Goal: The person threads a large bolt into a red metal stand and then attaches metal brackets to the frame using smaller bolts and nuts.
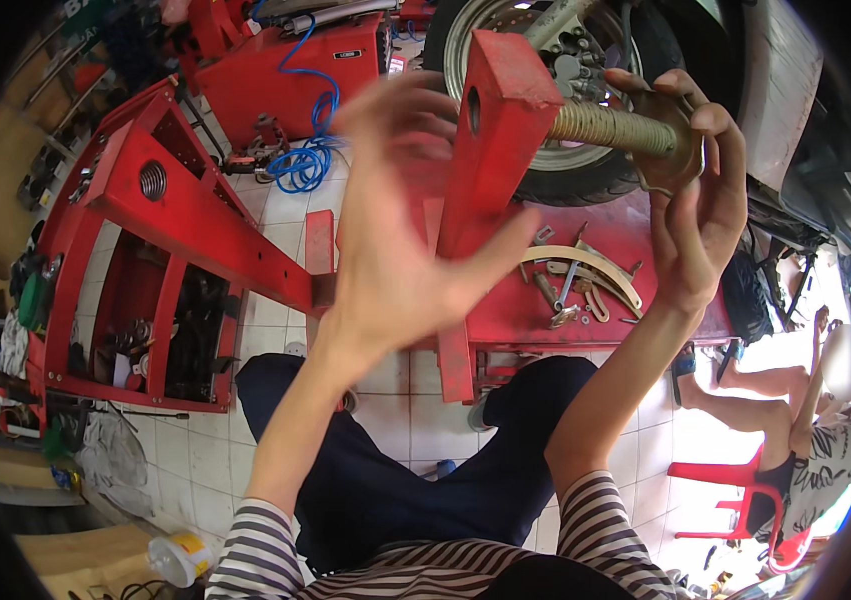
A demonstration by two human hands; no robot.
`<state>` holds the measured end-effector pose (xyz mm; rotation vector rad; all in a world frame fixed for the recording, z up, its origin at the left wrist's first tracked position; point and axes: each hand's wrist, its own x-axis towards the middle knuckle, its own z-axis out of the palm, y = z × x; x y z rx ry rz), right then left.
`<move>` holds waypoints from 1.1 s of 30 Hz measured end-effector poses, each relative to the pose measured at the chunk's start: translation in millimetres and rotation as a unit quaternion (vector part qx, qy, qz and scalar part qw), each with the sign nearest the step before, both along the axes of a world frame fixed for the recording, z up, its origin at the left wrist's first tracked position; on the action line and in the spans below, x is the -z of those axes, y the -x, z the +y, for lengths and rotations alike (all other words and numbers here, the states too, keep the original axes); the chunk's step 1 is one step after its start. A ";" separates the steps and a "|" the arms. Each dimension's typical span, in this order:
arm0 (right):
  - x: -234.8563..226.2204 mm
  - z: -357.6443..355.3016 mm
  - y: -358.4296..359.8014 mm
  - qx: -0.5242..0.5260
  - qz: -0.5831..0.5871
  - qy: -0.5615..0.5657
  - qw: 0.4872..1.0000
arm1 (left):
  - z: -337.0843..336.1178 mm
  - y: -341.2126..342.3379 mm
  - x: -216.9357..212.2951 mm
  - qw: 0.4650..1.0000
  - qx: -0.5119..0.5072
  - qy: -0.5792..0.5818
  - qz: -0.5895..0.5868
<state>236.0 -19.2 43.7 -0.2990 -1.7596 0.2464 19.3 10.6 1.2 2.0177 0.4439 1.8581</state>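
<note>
At the upper right of the frame, the right hand [707, 222] curls round a plate [685, 163] on the end of a big screw [605, 127], maybe because it is wide and easy to grip. A red post [490, 170] holds the screw up. The left hand [393, 265], blurry near the middle, is spread and empty. Loose parts [597, 261] lie on the red tabletop [515, 322], likely to stay close

Vehicle-repair workshop: loose metal parts [567, 283] by near edge of red platform [680, 292], tyred wheel [577, 70] beyond, blue hose [307, 168].
</note>
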 end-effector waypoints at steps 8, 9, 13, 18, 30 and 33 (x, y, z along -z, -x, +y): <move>-1.8 -27.6 22.1 0.167 0.063 0.124 0.976 | 10.4 -20.7 13.2 0.964 0.158 0.210 -0.041; -2.2 -30.5 22.2 0.175 0.049 0.135 0.974 | 10.3 -21.0 14.2 0.963 0.160 0.213 -0.042; -0.9 -26.6 25.0 0.180 0.043 0.121 0.975 | 9.7 -19.1 17.7 0.962 0.160 0.216 -0.052; -2.5 -20.7 30.0 0.262 0.044 0.138 0.954 | 13.0 -24.5 18.2 0.960 0.163 0.214 -0.076; -23.8 -24.6 22.1 0.247 -0.091 -0.017 0.965 | 14.4 -19.6 16.9 0.973 0.162 0.160 -0.040; -6.4 -19.4 30.2 0.279 -0.027 -0.060 0.958 | 9.5 -21.7 16.0 0.977 0.155 0.140 -0.046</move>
